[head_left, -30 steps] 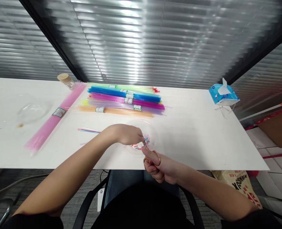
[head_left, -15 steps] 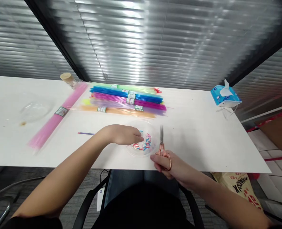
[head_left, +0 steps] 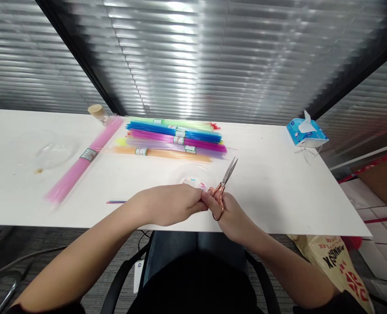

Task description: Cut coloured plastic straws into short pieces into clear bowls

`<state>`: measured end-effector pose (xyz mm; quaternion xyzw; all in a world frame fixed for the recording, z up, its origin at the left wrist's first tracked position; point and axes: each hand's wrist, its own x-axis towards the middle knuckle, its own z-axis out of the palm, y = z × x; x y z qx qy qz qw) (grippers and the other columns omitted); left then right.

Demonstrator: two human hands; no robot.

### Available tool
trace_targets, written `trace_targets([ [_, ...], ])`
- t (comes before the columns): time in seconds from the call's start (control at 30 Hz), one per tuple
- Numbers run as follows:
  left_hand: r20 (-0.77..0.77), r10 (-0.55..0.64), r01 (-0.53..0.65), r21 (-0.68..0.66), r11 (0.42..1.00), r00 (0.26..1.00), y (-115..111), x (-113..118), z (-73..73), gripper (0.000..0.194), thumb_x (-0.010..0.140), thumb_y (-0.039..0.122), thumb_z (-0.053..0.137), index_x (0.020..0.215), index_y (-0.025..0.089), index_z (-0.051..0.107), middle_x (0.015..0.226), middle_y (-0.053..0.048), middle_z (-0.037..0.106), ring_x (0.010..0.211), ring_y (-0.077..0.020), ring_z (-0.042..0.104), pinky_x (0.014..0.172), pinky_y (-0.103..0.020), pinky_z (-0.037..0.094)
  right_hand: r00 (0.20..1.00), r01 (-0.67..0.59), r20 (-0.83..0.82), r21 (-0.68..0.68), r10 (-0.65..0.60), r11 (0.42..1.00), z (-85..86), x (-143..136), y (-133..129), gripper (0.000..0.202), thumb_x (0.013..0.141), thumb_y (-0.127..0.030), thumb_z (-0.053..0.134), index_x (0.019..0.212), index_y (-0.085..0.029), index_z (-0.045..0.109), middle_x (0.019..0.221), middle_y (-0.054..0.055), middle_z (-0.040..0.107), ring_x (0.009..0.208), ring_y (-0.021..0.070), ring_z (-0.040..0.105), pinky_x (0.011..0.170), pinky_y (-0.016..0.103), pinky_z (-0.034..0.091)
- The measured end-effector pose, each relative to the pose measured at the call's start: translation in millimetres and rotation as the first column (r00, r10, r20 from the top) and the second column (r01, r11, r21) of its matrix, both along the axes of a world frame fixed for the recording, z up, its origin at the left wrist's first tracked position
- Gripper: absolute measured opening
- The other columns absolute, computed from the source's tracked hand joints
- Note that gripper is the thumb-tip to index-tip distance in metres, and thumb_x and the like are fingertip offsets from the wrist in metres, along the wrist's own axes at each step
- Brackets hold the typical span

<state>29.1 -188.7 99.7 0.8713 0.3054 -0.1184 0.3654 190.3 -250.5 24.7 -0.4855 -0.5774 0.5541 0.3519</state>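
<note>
My right hand (head_left: 227, 211) is closed on rose-gold scissors (head_left: 221, 188), whose blades point up and are slightly apart. My left hand (head_left: 176, 204) is closed, its fingertips meeting those of my right hand. Thin straws (head_left: 115, 202) in blue and pink stick out to the left from under my left hand; whether its fingers grip them is hidden. Just behind both hands is a clear round dish (head_left: 177, 174) with small red, blue and white cut pieces, partly covered by my left hand.
Bundles of coloured straws (head_left: 176, 138) lie at the back middle, with a pink bundle (head_left: 85, 159) slanting on the left. A corked jar (head_left: 98, 112) stands behind it. Clear plastic (head_left: 54, 155) lies far left, a blue tissue pack (head_left: 307, 131) at the back right.
My left hand has come down from over the dish, and the straw ends moved lower. My right hand rose to meet it. The scissors now tilt right with their blades apart.
</note>
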Motion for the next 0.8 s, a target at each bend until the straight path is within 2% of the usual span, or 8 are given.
trace_targets([
  [0.27, 0.076, 0.005, -0.003, -0.021, 1.0, 0.997, -5, 1, -0.1, 0.031, 0.096, 0.035, 0.034, 0.087, 0.02, 0.06, 0.08, -0.001, 0.063, 0.07, -0.015, 0.055, 0.063, -0.027, 0.038, 0.997, 0.075, 0.0, 0.084, -0.075, 0.994, -10.8, 1, -2, 0.041, 0.093, -0.045, 0.043, 0.062, -0.019, 0.039, 0.064, -0.001, 0.038, 0.065, 0.0128, 0.037, 0.064, 0.026, 0.037],
  [0.4, 0.056, 0.121, -0.12, -0.008, 0.993, 0.991, -6, -2, -0.6, 0.03, 0.093, 0.043, 0.039, 0.086, 0.018, 0.054, 0.079, -0.002, 0.06, 0.068, -0.0153, 0.054, 0.061, -0.027, 0.038, 0.996, 0.093, -0.018, 0.185, -0.091, 0.978, -4.1, 3, 1, 0.041, 0.093, -0.037, 0.044, 0.059, -0.021, 0.03, 0.06, -0.003, 0.03, 0.061, 0.0119, 0.031, 0.068, 0.027, 0.036],
  [0.47, 0.064, 0.178, -0.178, -0.008, 0.984, 0.982, -7, -5, -0.2, 0.036, 0.094, 0.049, 0.035, 0.086, 0.018, 0.053, 0.075, -0.001, 0.058, 0.065, -0.015, 0.052, 0.06, -0.027, 0.038, 0.996, 0.087, -0.011, 0.214, -0.087, 0.973, -1.4, 5, 3, 0.041, 0.093, -0.036, 0.044, 0.059, -0.021, 0.029, 0.06, -0.003, 0.028, 0.061, 0.012, 0.03, 0.066, 0.027, 0.035],
  [0.53, 0.082, 0.184, -0.185, 0.006, 0.983, 0.98, -9, -10, -0.6, 0.041, 0.096, 0.05, 0.028, 0.084, 0.018, 0.052, 0.072, -0.001, 0.056, 0.064, -0.0144, 0.051, 0.061, -0.027, 0.038, 0.995, 0.101, -0.015, 0.234, -0.1, 0.967, -1.1, 6, 4, 0.042, 0.092, -0.037, 0.046, 0.058, -0.021, 0.026, 0.06, -0.003, 0.028, 0.06, 0.012, 0.03, 0.065, 0.027, 0.035],
  [0.67, 0.13, 0.179, -0.19, 0.077, 0.979, 0.975, -14, -19, -6.4, 0.044, 0.098, 0.045, 0.022, 0.082, 0.019, 0.053, 0.075, -0.001, 0.058, 0.067, -0.0143, 0.052, 0.064, -0.026, 0.038, 0.99, 0.131, 0.013, 0.236, -0.138, 0.963, -4.4, 7, 6, 0.043, 0.091, -0.04, 0.047, 0.058, -0.021, 0.029, 0.059, -0.003, 0.031, 0.059, 0.0124, 0.032, 0.064, 0.027, 0.035],
  [0.8, 0.096, 0.224, -0.237, 0.161, 0.958, 0.97, -20, -22, -15.6, 0.044, 0.099, 0.044, 0.021, 0.084, 0.019, 0.054, 0.075, -0.003, 0.058, 0.067, -0.0159, 0.053, 0.06, -0.027, 0.035, 0.989, 0.133, 0.049, 0.159, -0.142, 0.978, -6.2, 3, 8, 0.039, 0.091, -0.046, 0.047, 0.063, -0.02, 0.037, 0.065, -0.002, 0.037, 0.064, 0.0131, 0.036, 0.064, 0.026, 0.035],
])
